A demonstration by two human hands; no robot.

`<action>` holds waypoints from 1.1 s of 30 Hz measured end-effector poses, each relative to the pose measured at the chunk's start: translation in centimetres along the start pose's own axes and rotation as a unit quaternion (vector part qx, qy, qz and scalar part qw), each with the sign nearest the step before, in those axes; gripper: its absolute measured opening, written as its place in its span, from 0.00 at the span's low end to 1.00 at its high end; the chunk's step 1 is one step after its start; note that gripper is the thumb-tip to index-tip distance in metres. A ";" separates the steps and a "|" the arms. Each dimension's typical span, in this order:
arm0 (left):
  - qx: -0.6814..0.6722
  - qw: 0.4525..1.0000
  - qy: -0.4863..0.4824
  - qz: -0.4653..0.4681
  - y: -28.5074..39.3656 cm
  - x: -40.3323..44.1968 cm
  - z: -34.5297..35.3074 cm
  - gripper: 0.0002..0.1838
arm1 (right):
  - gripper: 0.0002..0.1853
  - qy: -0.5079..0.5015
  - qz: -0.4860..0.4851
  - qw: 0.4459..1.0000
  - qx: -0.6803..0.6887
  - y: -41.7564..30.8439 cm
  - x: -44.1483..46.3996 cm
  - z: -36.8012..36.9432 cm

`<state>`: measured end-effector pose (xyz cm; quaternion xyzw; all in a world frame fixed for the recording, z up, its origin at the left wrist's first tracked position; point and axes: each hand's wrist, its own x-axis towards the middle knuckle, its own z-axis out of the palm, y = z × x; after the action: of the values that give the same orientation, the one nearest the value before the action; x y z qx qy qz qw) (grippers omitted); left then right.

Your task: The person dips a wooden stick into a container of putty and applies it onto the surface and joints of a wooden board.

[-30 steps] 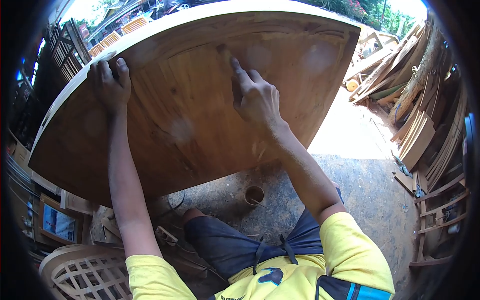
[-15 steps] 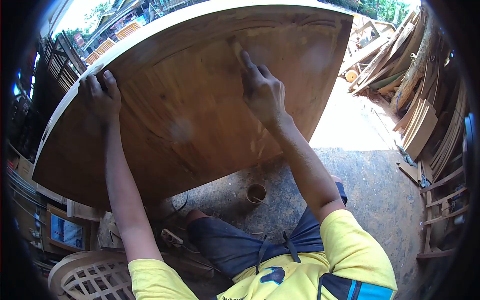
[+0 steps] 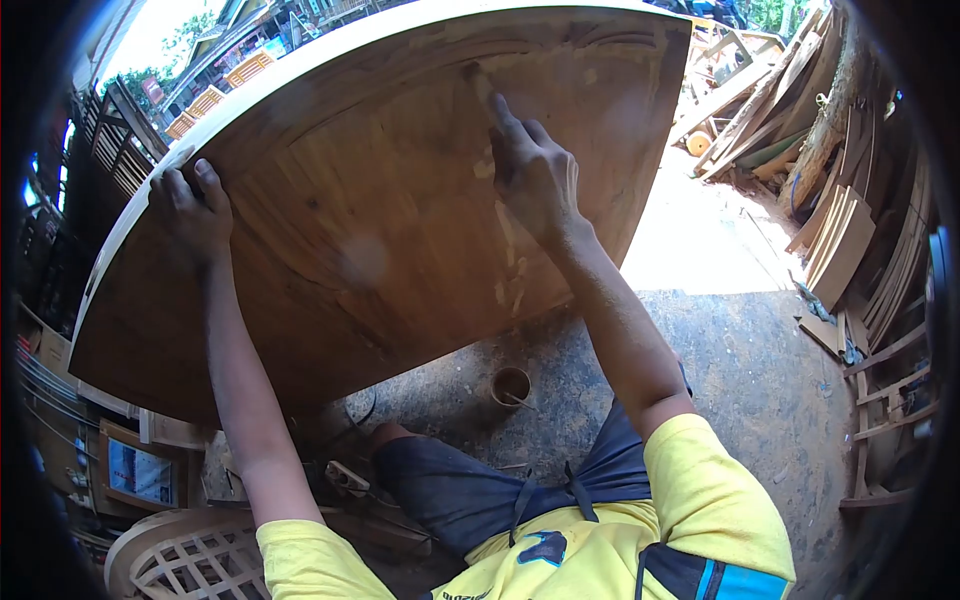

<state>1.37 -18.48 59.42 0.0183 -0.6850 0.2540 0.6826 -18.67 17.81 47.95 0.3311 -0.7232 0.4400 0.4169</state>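
Head view, left hand [image 3: 196, 215] gripping panel [image 3: 420, 200], lettering [image 3: 466, 596] illegible

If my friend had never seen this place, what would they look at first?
Probably the huge wooden board filling the upper middle, with the left hand at its curved left edge and the right hand holding a small tool to its face. Next might be the bright yellow shirt at the bottom. After that, perhaps the jumbled wood pile at upper right.
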 end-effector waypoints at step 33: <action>0.027 0.999 -0.013 -0.033 0.4 -0.2 -0.4 0.17 | 0.39 0.051 -0.067 0.996 0.012 -3.9 2.3 4.2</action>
<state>1.62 -18.04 59.07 0.0630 -0.6857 0.2494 0.6809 -17.65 12.16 50.30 0.3608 -0.6719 0.4363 0.4775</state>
